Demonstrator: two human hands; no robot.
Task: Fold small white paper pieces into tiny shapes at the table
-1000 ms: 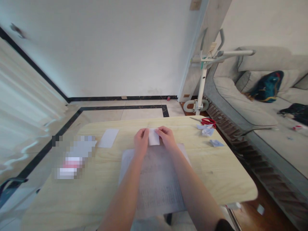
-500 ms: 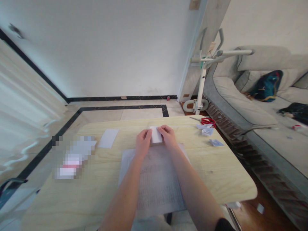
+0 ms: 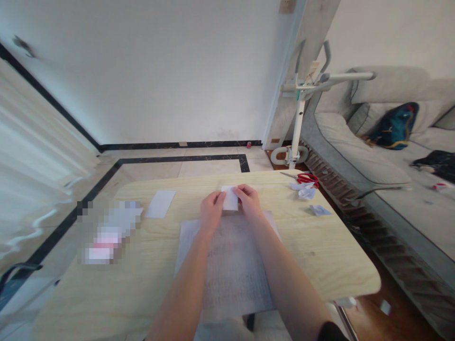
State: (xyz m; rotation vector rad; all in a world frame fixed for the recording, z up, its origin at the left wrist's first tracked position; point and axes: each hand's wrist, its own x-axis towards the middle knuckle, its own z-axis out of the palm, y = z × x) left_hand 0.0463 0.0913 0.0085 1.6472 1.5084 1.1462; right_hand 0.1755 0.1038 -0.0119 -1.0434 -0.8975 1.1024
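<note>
Between my two hands is a small white piece of paper (image 3: 230,199), held over the far edge of a printed sheet. My left hand (image 3: 212,208) pinches its left side, fingers bent and thumb on top. On its right side my right hand (image 3: 249,200) grips it the same way, with the thumb near the upper corner. The large printed sheet (image 3: 234,270) lies flat under my forearms, its print too blurred to read. Left of my hands rests a flat white paper (image 3: 160,204).
Red-handled scissors (image 3: 307,179) lie at the table's far right, beside crumpled paper (image 3: 306,191) and another paper scrap (image 3: 320,210). A pixelated patch covers items on the left. Beyond the wooden table (image 3: 330,265) stand a sofa (image 3: 369,161) and a white frame (image 3: 297,123).
The small paper between my hands has shifted very slightly and its visible part looks a little narrower. Both hands stay almost in place, still gripping it.
</note>
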